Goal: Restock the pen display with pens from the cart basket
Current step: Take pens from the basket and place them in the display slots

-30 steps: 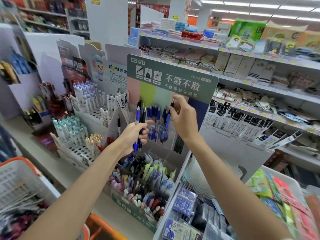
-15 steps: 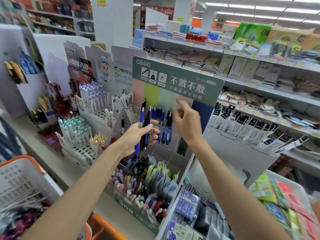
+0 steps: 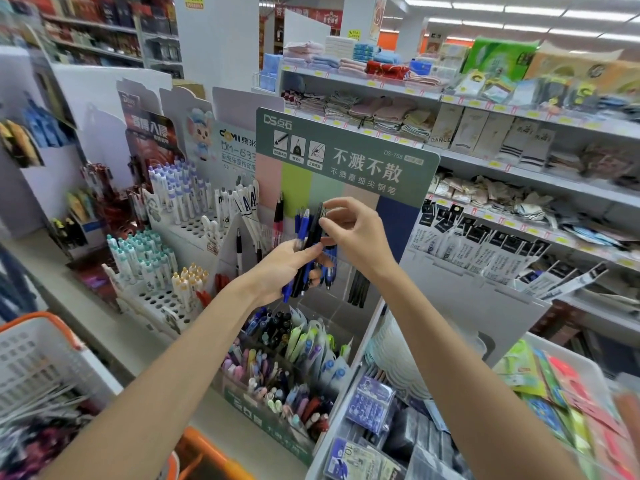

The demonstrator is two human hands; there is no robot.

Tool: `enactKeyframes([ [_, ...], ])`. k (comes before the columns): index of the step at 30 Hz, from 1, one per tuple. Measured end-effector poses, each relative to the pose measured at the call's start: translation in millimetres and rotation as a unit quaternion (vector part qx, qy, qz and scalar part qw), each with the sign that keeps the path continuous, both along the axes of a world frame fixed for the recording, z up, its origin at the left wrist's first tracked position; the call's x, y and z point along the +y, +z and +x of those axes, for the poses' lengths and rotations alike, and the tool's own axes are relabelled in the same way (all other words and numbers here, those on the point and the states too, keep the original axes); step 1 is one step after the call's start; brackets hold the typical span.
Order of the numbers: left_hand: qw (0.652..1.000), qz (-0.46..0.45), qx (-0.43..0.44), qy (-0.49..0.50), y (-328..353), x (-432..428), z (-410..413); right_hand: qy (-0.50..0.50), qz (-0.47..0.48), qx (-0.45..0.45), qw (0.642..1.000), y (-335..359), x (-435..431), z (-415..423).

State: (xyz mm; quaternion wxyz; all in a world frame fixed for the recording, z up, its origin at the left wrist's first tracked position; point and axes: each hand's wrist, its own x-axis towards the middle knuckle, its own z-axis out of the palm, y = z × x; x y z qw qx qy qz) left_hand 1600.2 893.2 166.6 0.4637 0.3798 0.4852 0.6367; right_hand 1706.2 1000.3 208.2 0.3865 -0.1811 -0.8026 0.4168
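Long grey metal store shelves (image 3: 571, 188) run along the right, stacked with folded towels (image 3: 346, 62) above and packaged socks (image 3: 512, 148) below. A white square pillar (image 3: 214, 39) stands behind, under glowing fluorescent ceiling strips (image 3: 485, 6). Blurred distant shelves (image 3: 97, 26) at far left perhaps hold bottles. Pale grey floor (image 3: 52, 271) lies below

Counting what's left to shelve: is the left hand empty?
No, the left hand grips a bunch of pens.
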Motion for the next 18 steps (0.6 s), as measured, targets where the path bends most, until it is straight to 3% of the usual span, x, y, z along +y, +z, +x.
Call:
enactKeyframes([
  [4, 1.0, -0.013, -0.004, -0.004, 0.8, -3.8, -0.3, 0.003, -0.016, 0.007, 1.0, -1.0, 2.1, -0.2],
  [12, 0.998, -0.036, 0.013, 0.053, -6.7, -15.6, -23.1, -0.146, 0.047, 0.184, 0.971, 18.0, 21.5, 12.7],
  [18, 0.998, -0.027, -0.036, 0.053, -13.7, -10.9, -27.2, -0.148, 0.144, 0.124, 0.971, -1.6, 18.8, 8.0],
])
